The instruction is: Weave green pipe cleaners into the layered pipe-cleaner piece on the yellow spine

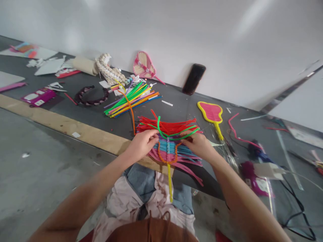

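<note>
Along the near edge of the dark table (176, 111), both hands are working over a fan-like piece — a spread of pipe cleaners in bands, with red strips (174, 127) lying on the far side, blue strips (163, 146) in the middle and pink strips (193, 173) on the near side. A wrapped spine (168, 149) is crossing these bands from far to near, and a yellow stem (170, 183) is continuing its line past the table's edge. An orange outline (176, 155) is curving in a U around the spine's near half.

What matters most is how the green pipe cleaner (158, 124) is lying between the hands: its long axis is running mainly left to right across the spine, sagging at the middle, while its left part is bending up toward the far side. The right hand (199, 145) is pinching it narrowly on the right, so this hand is the nearer one. The left hand (142, 144) is resting just left of the upturned part, fingertips drawn close together — I cannot tell whether they are gripping anything.
</note>
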Motion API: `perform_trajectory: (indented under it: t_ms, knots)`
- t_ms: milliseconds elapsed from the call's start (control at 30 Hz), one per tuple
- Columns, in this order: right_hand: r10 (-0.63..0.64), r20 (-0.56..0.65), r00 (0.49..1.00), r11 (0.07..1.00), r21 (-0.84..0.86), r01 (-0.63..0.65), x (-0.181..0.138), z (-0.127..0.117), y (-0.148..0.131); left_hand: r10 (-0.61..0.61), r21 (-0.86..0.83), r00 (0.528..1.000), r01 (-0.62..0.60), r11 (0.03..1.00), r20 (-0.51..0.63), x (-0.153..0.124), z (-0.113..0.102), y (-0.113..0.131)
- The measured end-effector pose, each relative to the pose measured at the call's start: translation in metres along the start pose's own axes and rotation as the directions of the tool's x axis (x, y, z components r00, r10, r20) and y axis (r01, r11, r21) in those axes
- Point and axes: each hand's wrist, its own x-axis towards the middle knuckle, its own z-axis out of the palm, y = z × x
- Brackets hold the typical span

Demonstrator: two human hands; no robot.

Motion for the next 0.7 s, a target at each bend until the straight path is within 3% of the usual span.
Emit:
perform_trajectory:
  t_ms: [133,233,333,467,700]
  knots:
    - [-0.091,0.001,0.996,0.982,-0.167,0.089,0.002,0.001,-0.002,0.114,0.305,0.991,-0.129,0.944,0.067,0.014,-0.001,-0.001]
    - [-0.177,0.031,0.984,0.968,-0.173,0.18,0.005,-0.001,-0.008,0.218,0.342,0.971,-0.239,0.909,0.099,0.02,0.005,-0.009]
    - [-0.175,0.071,0.982,0.974,-0.131,0.183,0.01,-0.001,-0.013,0.283,0.344,0.955,-0.295,0.892,0.086,0.022,0.01,-0.017]
    - [-0.149,0.097,0.984,0.97,-0.178,0.164,0.015,0.01,-0.014,0.253,0.416,0.965,-0.257,0.872,0.066,0.022,0.015,-0.022]
    - [-0.217,0.089,0.972,0.927,-0.295,0.234,0.013,0.025,-0.004,0.159,0.527,0.986,-0.158,0.835,0.045,0.022,0.022,-0.012]
